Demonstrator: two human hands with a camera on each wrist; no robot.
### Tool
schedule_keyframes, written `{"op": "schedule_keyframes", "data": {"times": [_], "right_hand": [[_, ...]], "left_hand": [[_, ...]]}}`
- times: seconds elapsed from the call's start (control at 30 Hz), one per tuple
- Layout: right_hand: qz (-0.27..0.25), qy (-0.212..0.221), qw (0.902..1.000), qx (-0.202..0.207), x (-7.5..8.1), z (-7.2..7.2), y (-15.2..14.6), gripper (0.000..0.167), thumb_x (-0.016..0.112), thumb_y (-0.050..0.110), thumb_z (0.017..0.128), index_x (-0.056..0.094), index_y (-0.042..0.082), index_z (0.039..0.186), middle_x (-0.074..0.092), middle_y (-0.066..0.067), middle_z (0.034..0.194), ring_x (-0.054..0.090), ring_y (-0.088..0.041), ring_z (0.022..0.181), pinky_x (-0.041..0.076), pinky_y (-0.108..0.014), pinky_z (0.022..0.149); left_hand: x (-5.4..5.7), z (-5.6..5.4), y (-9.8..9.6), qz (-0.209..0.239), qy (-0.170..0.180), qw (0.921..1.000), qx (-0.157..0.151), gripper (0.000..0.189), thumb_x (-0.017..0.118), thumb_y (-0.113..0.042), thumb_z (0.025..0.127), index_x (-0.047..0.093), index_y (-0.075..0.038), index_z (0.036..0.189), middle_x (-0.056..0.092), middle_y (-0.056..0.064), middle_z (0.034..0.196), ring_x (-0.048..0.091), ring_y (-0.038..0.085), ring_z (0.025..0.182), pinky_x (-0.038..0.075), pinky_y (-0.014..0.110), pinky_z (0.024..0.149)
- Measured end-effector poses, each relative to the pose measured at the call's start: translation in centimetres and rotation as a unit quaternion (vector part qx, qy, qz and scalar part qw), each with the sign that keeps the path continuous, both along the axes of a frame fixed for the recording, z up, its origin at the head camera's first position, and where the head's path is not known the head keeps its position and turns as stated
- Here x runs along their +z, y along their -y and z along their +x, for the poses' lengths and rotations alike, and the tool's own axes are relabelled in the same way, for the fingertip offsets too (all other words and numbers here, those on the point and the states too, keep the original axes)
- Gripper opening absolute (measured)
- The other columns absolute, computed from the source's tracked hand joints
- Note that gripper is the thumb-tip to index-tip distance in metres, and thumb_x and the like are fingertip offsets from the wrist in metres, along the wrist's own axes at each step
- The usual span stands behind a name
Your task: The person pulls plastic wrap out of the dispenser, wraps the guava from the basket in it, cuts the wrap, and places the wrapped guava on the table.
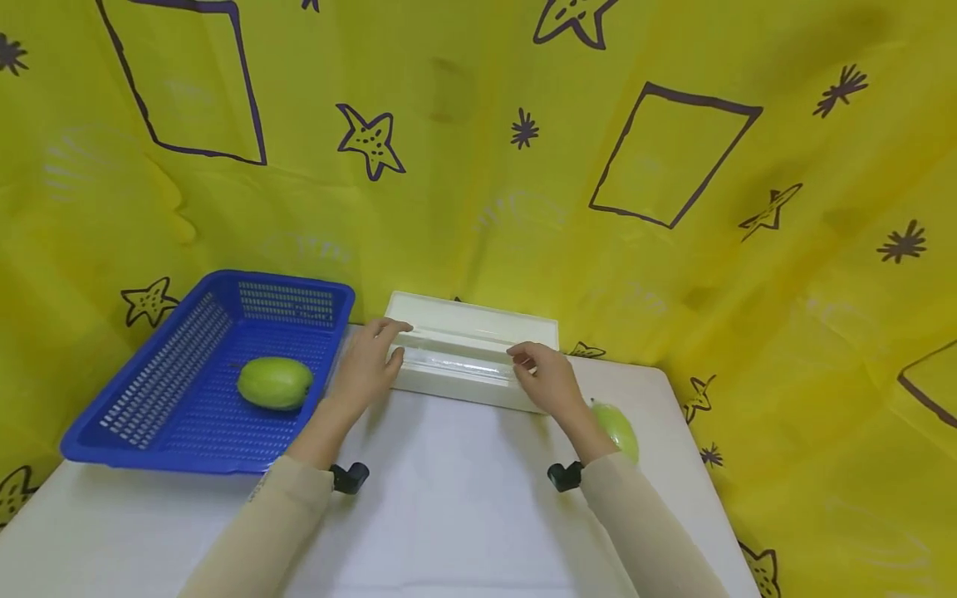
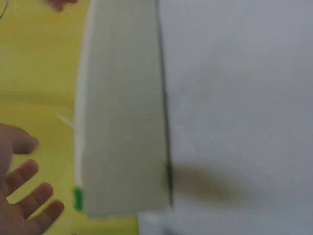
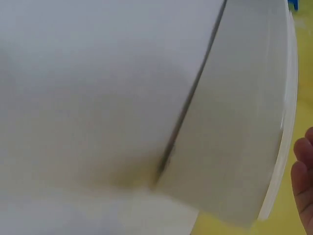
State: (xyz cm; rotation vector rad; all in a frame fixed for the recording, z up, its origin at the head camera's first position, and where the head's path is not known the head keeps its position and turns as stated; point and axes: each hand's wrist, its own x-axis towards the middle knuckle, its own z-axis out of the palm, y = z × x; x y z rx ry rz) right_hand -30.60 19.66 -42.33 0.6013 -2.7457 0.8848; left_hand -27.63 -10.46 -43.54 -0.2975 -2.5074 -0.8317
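Note:
A long white cling film dispenser [image 1: 467, 389] stands at the back of the table with its lid [image 1: 478, 320] raised and shiny clear film [image 1: 456, 363] inside. My left hand [image 1: 366, 365] hovers at the dispenser's left end, and its fingers look spread apart in the left wrist view. Over the right end is my right hand [image 1: 549, 378], its fingers loosely bent. I make out nothing gripped in either hand, though clear film could be hard to see. The dispenser's front wall [image 2: 122, 107] fills much of the left wrist view, which is blurred.
A blue plastic basket [image 1: 202, 467] stands on the left with a green oval fruit [image 1: 275, 383] in it. Another green fruit [image 1: 617, 430] lies on the white table [image 1: 449, 498], partly behind my right forearm. A yellow patterned curtain [image 1: 463, 216] hangs behind the table and along its right side.

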Motion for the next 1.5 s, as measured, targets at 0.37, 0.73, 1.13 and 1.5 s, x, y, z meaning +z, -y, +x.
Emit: {"op": "schedule_keyframes", "data": {"times": [0.37,0.73,1.13,1.5], "right_hand": [[0.181,0.020,0.9828,0.032,0.6,-1.5,-1.9,0.024,0.059,0.007,0.096,0.076,0.013,0.112,0.074,-0.007,0.114,0.069,-0.028,0.105,0.056,-0.045,0.088],[0.189,0.102,0.9761,0.035,-0.2,-2.9,0.0,0.020,0.068,0.022,0.095,0.076,0.017,0.113,0.067,-0.002,0.092,0.059,-0.016,0.081,0.050,-0.031,0.067],[0.099,0.062,0.9923,0.041,-0.7,-3.0,-1.2,0.009,0.056,0.019,0.101,0.063,0.014,0.102,0.065,-0.001,0.088,0.057,-0.017,0.077,0.050,-0.035,0.073],[0.020,0.078,0.9934,0.081,-0.9,-3.7,-2.6,0.011,0.066,0.018,0.097,0.073,0.013,0.103,0.068,-0.001,0.096,0.061,-0.018,0.091,0.053,-0.036,0.083]], "left_hand": [[1.6,-2.2,-0.9,-0.174,0.110,0.9783,-0.025,0.046,0.056,0.001,0.095,0.061,-0.018,0.136,0.061,0.013,0.133,0.061,0.043,0.107,0.058,0.049,0.068],[1.9,-3.1,-1.0,-0.229,0.105,0.9667,-0.044,0.018,0.072,-0.006,0.089,0.074,-0.014,0.104,0.071,0.010,0.098,0.063,0.032,0.084,0.056,0.043,0.067],[2.9,-3.7,0.1,-0.199,0.102,0.9741,-0.035,0.008,0.069,-0.011,0.092,0.073,-0.014,0.098,0.074,0.009,0.098,0.069,0.032,0.089,0.056,0.046,0.065],[3.8,-4.2,1.3,-0.220,0.126,0.9662,-0.047,0.007,0.066,-0.012,0.095,0.072,-0.014,0.098,0.073,0.007,0.099,0.068,0.029,0.090,0.057,0.048,0.069]]}}
